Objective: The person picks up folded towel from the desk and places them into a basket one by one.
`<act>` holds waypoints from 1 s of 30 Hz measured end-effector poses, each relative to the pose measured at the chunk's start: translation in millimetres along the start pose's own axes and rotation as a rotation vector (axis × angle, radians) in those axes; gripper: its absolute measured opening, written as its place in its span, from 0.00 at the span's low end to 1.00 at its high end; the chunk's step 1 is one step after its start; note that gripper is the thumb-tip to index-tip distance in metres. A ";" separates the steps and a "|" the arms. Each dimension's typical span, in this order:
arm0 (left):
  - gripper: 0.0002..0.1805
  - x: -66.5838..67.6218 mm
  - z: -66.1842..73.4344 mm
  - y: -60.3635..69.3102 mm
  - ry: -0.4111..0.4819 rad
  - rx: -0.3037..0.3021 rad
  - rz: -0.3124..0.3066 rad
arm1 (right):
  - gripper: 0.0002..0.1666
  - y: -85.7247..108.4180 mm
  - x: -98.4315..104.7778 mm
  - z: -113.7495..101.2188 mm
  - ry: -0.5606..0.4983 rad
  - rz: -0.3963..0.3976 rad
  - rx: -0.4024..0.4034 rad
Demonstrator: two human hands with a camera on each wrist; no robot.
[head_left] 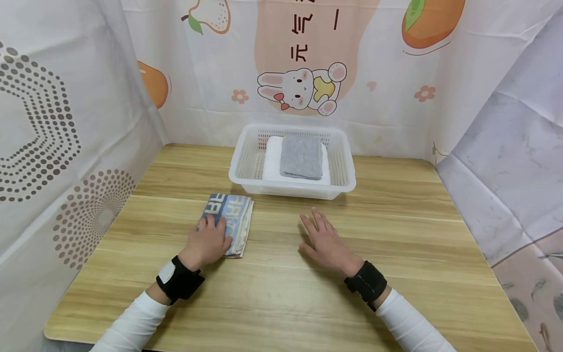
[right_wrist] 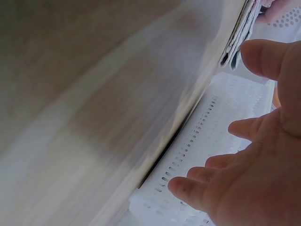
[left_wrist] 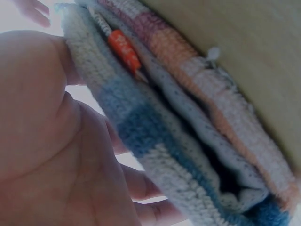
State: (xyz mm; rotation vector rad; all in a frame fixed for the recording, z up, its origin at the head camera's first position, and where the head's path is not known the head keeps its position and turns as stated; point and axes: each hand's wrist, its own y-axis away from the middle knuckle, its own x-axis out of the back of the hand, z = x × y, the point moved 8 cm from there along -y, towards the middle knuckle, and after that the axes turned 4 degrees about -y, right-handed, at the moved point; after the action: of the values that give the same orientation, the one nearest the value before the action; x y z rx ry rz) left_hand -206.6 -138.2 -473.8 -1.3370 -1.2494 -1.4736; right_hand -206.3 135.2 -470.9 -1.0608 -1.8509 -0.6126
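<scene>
A folded towel [head_left: 236, 212] with blue, pale and cream patterning lies on the left half of the table. On its near left part rests my left hand [head_left: 205, 240], fingers over the top. Seen up close in the left wrist view, the towel [left_wrist: 134, 129] shows several layers at its edge, with a small orange-red tag [left_wrist: 124, 49] between them. My right hand [head_left: 327, 244] is held over the table right of the towel, fingers spread and holding nothing. In the right wrist view its fingers [right_wrist: 188, 190] appear in front of the white basket [right_wrist: 200, 136].
A white plastic basket [head_left: 292, 187] stands at the back middle of the wooden table [head_left: 281, 298]. Inside it, a folded grey towel [head_left: 302, 156] lies on a white one [head_left: 271, 161]. Printed curtains [head_left: 198, 117] hang behind and at both sides.
</scene>
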 end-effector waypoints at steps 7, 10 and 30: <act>0.32 2.2 7.1 0.2 0.001 -0.025 0.019 | 0.47 1.7 -1.2 2.3 -0.002 0.010 0.014; 0.31 2.9 9.8 0.9 -0.002 -0.036 0.026 | 0.47 2.0 -0.9 2.4 0.001 0.014 0.018; 0.33 2.6 27.0 -0.1 -0.054 -0.095 0.038 | 0.47 2.0 -0.6 3.8 -0.029 0.026 0.006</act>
State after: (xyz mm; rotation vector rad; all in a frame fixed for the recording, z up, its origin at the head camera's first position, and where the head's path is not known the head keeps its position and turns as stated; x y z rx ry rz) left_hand -200.9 -111.7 -472.1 -1.4638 -1.1939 -1.4949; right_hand -206.2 138.8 -473.3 -1.0936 -1.8605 -0.5790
